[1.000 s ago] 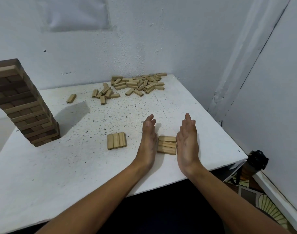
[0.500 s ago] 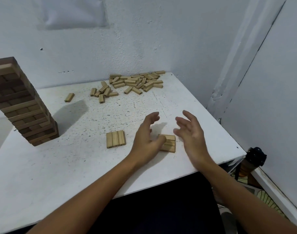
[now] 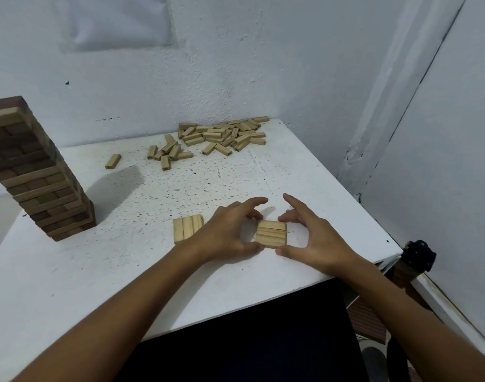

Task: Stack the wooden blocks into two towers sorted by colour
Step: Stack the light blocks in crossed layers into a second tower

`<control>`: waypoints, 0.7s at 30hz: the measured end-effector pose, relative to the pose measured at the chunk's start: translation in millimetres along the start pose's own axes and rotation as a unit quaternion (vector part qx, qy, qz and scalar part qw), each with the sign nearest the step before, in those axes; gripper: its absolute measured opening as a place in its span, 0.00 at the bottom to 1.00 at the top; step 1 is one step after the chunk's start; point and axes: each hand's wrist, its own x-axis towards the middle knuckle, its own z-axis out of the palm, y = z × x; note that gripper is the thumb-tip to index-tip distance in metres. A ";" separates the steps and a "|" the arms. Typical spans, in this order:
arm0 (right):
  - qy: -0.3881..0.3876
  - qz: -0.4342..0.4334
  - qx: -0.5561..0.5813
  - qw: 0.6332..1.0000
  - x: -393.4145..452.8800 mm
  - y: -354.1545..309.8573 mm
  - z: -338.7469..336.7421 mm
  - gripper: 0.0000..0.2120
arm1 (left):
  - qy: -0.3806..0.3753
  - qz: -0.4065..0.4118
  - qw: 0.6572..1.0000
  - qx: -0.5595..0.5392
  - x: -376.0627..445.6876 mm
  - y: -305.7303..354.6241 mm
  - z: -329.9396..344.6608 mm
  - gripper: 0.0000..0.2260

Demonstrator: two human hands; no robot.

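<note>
Stack (image 3: 271, 234): light blocks laid side by side, near the table's front right edge, between the two hands; more than one layer, count unclear.
Left hand (image 3: 227, 235): curled round the stack's left side, thumb at the near corner, fingers reaching over the far edge.
Right hand (image 3: 313, 238): curled round the stack's right side, thumb at the near corner, forefinger stretched forward past the far edge.
Flat trio (image 3: 188, 228): three light blocks side by side, flat on the table, just left of the left hand.
Table (image 3: 97, 271): white, speckled.
Loose pile (image 3: 222, 136): light blocks scattered at the far edge by the wall.
Stray block (image 3: 113, 161): alone, left of the pile.
Tower (image 3: 34, 175): tall, mostly darker blocks, at far left.
</note>
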 end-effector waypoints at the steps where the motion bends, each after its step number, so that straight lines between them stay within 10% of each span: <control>1: 0.002 -0.002 0.001 1.000 -0.2 0.3 0.5 0.48 | 0.002 0.001 1.000 0.001 0.2 -0.2 0.2 0.37; 21: 0.024 -0.042 -0.005 0.999 5.8 6.4 3.0 0.47 | 0.021 0.003 1.000 -0.002 5.7 -0.6 -0.8 0.34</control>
